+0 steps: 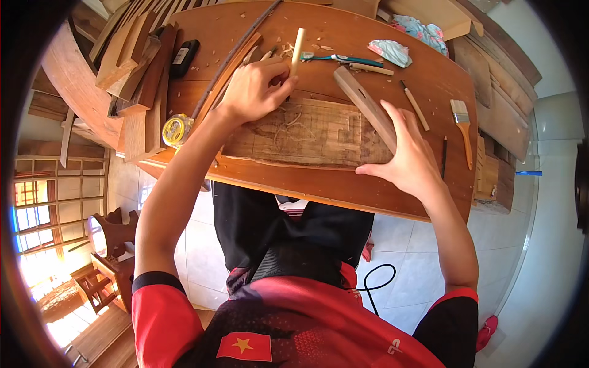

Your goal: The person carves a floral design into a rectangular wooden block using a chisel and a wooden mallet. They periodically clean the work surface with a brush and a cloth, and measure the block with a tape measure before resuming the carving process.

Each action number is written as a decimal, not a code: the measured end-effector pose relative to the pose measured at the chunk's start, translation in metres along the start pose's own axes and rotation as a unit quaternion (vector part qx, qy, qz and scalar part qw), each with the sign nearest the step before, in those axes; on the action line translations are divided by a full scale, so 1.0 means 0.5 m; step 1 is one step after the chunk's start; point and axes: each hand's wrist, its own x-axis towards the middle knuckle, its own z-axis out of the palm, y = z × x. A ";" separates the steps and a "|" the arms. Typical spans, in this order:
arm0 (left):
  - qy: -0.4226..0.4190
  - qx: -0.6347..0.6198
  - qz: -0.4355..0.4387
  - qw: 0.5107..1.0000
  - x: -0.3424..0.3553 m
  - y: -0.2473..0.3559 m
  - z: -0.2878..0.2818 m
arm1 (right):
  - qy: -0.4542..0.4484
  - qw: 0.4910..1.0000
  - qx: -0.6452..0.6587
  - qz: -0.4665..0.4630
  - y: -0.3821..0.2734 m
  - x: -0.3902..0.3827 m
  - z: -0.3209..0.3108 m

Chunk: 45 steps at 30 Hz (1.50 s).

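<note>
My left hand [261,89] is closed around a carving chisel with a pale round wooden handle [298,49]; the hand hides its blade. Beneath and beside that hand lies a brown wooden board [325,132] with shallow carved lines and a squared pattern at its right part. My right hand [408,150] is spread, thumb and fingers apart, around the lower end of a thick squared wooden bar [363,103]. That bar lies slanting over the board's right end. I cannot tell whether the palm touches it.
Near the board lie a toothbrush [343,59], two more pale-handled tools, a paintbrush [461,126], a dark pencil [444,156] and a crumpled wrapper [391,53]. A yellow tape measure [177,130] and stacked planks [138,73] stand left; more boards [491,92] lean right.
</note>
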 end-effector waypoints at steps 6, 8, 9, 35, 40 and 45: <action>-0.041 -0.074 -0.018 0.996 -0.032 -0.012 -0.039 | 0.067 0.987 0.149 -0.012 0.023 0.040 0.028; -0.036 -0.085 -0.006 0.996 -0.041 -0.007 -0.038 | 0.071 0.978 0.195 -0.013 0.024 0.061 0.014; -0.034 -0.078 0.004 0.996 -0.043 -0.007 -0.036 | 0.073 0.974 0.213 -0.013 0.026 0.068 0.007; 0.036 0.023 -0.014 0.999 -0.070 0.010 -0.010 | 0.019 0.982 0.159 -0.102 -0.029 0.261 -0.068; 0.047 0.016 -0.025 0.998 -0.079 0.006 -0.010 | 0.051 0.979 0.078 -0.181 -0.091 0.258 -0.097; 0.057 0.007 -0.012 0.998 -0.069 0.008 -0.008 | 0.018 0.988 -0.040 -0.148 -0.118 0.272 -0.141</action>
